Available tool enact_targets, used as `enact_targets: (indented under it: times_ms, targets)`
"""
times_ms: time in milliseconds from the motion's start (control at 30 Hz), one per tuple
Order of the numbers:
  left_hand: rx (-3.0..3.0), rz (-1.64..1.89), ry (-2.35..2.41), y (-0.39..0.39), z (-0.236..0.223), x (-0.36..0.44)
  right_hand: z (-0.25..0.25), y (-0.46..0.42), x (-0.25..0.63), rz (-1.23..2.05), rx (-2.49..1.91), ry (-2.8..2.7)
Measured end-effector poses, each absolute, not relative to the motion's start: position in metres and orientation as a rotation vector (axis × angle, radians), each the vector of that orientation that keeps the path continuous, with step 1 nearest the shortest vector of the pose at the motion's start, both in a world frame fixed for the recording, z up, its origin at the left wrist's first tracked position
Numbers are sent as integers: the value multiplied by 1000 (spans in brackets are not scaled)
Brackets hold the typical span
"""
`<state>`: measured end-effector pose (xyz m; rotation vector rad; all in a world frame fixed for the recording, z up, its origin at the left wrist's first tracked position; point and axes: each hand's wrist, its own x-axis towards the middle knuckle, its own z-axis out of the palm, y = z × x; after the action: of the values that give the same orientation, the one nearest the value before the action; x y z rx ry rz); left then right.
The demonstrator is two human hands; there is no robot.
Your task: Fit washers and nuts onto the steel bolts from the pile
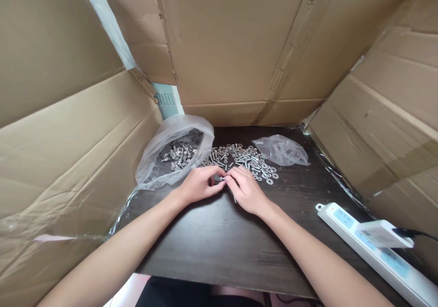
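My left hand [200, 184] and my right hand [244, 189] meet fingertip to fingertip over a dark wooden table [222, 238]. Both are pinched on a small metal bolt [221, 178] held between them. A thin metal piece [234, 198] pokes out under my right hand. Just beyond the fingers lies a loose pile of bolts, nuts and washers [246, 160]. To the left an open clear plastic bag [174, 154] holds several more bolts.
A smaller crumpled clear bag [282, 149] lies at the back right. A white power strip [372, 243] with a plugged-in adapter runs along the right front. Cardboard walls [239, 47] enclose the table on the left, back and right.
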<state>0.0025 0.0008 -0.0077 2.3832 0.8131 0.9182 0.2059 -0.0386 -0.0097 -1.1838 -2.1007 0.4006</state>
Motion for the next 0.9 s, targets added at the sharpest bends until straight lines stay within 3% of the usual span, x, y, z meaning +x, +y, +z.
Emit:
enact_targets:
  times_ms: [900]
  targets:
    - [2393,935,771,0,-5,2,-9,-39,205,410,-1183,-2095]
